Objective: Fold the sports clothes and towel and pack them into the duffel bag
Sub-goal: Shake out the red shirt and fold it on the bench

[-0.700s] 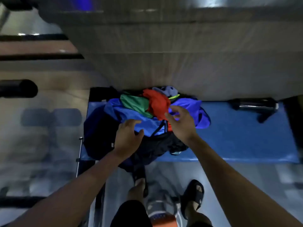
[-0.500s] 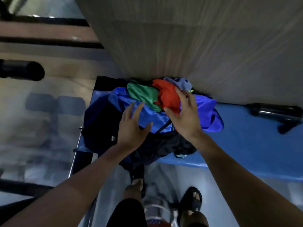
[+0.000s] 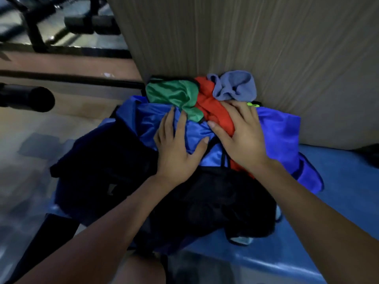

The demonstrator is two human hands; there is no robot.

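A: Status? Where's the kit?

B: Early, I judge. Clothes heap [image 3: 196, 103] lies unfolded at 12 o'clock on the blue tabletop [image 3: 338, 193], against the wall; dark duffel bag [image 3: 106, 160] at 9, nothing visibly packed.

A: Hands?

B: Left hand [image 3: 174, 148] flat, fingers spread on blue fabric [image 3: 151, 117]. Right hand [image 3: 240, 134] pressing the red garment [image 3: 217, 113], fingers loosely curved.

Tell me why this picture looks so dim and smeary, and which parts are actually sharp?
Head view: the light is low, so the dark duffel bag loses nearly all detail. The floor and black frame at the left are streaked with motion blur. The left hand, right hand, green garment and red garment are fairly sharp. The wide lens bends the wood panel.
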